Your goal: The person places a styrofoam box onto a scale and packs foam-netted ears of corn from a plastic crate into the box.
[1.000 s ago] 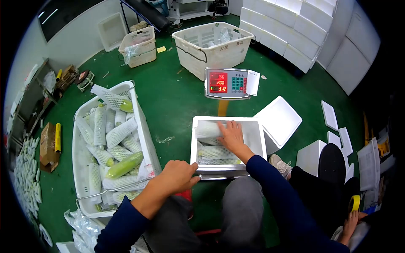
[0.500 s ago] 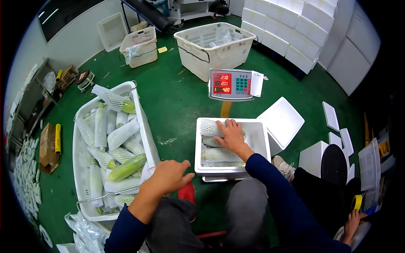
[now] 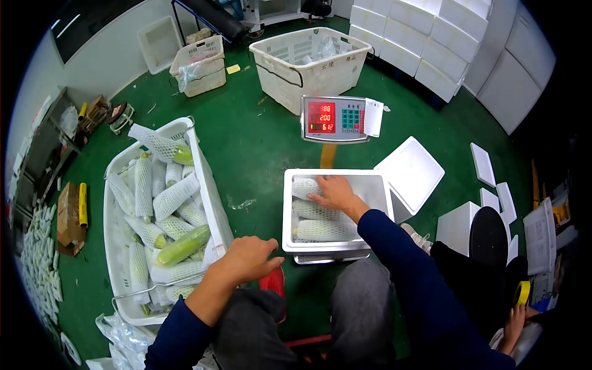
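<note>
A white foam box sits on the platform of a digital scale, whose display glows red. Net-wrapped zucchini lie in rows inside it. My right hand reaches into the box, thumb and fingers around the net-wrapped zucchini at the back; its fingertips are partly hidden. Beside the right rim of a white crate, my left hand hovers with its thumb apart from loosely bent fingers, holding nothing. That crate is full of net-wrapped zucchini, with one bare green zucchini on top.
A foam lid leans right of the box. Behind the scale stand a large white crate and a smaller one. Foam boxes are stacked at the back right. Another person's hand is near yellow tape at right.
My right hand has drawn in around the rear zucchini, its fingers less spread. The scale's top figure has risen from 2.10 to about 3.86. My left hand has barely moved.
</note>
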